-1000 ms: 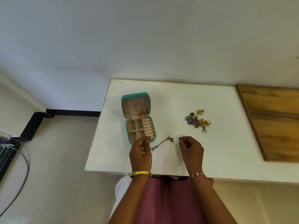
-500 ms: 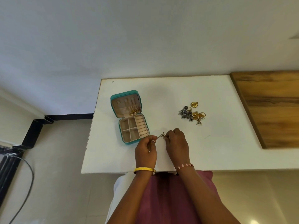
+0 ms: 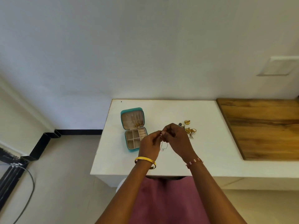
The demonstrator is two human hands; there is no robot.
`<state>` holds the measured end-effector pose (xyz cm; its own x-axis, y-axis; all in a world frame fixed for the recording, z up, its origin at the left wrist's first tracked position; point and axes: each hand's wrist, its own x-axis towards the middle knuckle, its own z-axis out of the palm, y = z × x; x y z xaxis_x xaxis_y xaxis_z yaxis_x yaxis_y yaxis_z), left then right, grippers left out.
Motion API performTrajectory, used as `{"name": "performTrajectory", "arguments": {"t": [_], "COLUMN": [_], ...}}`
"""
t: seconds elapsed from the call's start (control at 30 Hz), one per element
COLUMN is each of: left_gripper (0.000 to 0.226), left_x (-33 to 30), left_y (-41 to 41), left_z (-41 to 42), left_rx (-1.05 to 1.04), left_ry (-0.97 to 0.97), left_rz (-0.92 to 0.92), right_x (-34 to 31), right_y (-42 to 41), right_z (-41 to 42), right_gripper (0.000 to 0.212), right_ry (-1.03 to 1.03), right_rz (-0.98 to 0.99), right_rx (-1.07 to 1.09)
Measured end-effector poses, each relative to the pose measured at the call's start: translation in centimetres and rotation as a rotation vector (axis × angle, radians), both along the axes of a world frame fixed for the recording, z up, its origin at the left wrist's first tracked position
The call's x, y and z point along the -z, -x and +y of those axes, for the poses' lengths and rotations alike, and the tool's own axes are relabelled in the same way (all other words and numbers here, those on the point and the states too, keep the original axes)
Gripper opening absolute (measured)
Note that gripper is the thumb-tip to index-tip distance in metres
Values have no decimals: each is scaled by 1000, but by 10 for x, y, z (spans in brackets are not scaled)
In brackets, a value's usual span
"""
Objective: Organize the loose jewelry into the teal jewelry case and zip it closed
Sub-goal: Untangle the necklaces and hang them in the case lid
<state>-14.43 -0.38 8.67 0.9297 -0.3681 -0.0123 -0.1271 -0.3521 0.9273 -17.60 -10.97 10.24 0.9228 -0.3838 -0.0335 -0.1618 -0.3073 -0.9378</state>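
The teal jewelry case (image 3: 123, 125) lies open on the white table (image 3: 210, 143), lid flat toward the wall, beige compartments facing up. A gold piece sits at the lid's lower edge. My left hand (image 3: 149, 143) and my right hand (image 3: 176, 139) meet just right of the case, raised above the table. Both pinch a thin chain (image 3: 162, 147), which dangles between them in a short loop. A pile of loose jewelry (image 3: 189, 129), gold and dark pieces, lies behind my right hand, partly hidden by it.
A wooden board (image 3: 262, 125) covers the table's right part. The table's left edge drops to the floor, where black trim and a cable (image 3: 27, 196) run. A white wall stands close behind the table.
The chain lay stretched on the table between my hands. My hands came together, gathered it and lifted it off the surface. The camera view shifted too.
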Motion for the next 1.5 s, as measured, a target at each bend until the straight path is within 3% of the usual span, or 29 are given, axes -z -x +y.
{"name": "performTrajectory", "arguments": {"t": [0.2, 0.47, 0.57, 0.7, 0.83, 0.97, 1.1, 1.17, 1.3, 1.4, 1.5], "left_gripper": [21, 9, 20, 29, 32, 37, 41, 43, 27, 12, 17], "left_x": [-54, -107, -123, -136, -145, -145, -138, -134, -129, -124, -119], "left_y": [11, 32, 36, 33, 30, 32, 38, 41, 48, 52, 54], "left_z": [8, 28, 38, 56, 77, 86, 86, 85, 83, 81, 79], "left_rx": [59, 99, 33, -50, -73, -51, -66, -81, -120, -121, -71], "left_ry": [68, 138, 335, 762, 926, 900, 905, 879, 895, 782, 672], "left_rz": [-42, -15, 170, 510, 603, 616, 666, 667, 694, 673, 607], "right_x": [-65, -116, -124, -130, -128, -123, -122, -125, -138, -149, -161], "right_y": [15, 43, 53, 67, 80, 86, 84, 83, 81, 77, 74], "right_z": [-2, 5, 4, 1, -12, -18, -19, -21, -14, -10, -10], "right_gripper": [23, 6, 14, 13, 23, 35, 39, 42, 20, 22, 27], "right_ry": [57, -23, -104, -131, -156, -386, -944, -1071, -1024, -943, -878], "right_rz": [-31, -58, -62, -57, -34, -81, -266, -322, -371, -385, -390], "right_rx": [-29, -132, -157, -195, -187, -140, -106, -123, -202, -199, -192]}}
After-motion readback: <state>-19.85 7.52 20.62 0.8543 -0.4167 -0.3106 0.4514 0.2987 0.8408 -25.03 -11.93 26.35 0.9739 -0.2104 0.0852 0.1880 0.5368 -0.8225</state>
